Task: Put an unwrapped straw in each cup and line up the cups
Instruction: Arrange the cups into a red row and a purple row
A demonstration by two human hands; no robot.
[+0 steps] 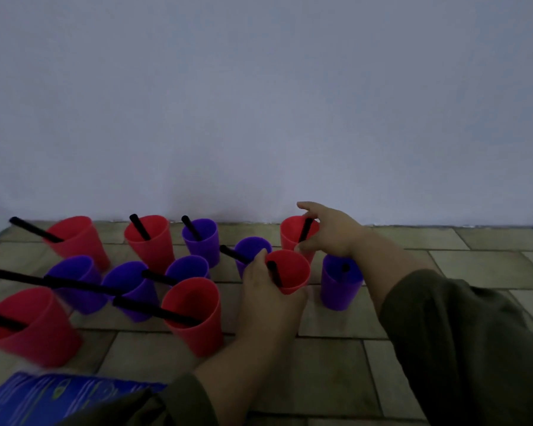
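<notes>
Head view: left hand (268, 305) grips the front red cup (294, 273); right hand (331, 233) pinches the rear red cup (290, 233) at its rim. Six red cups, six purple cups (340, 290), with black straws (139, 228), stand on the tiled surface (326, 364).

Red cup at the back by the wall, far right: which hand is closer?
Right. The right hand grips the back red cup at its rim; the left hand holds the front red cup, just short of it.

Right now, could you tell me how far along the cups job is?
Done: black straws show in nearly all cups. In hand: the left hand grips a red cup, the right hand holds the back red cup. Left: the cups stand scattered, not lined up.
</notes>
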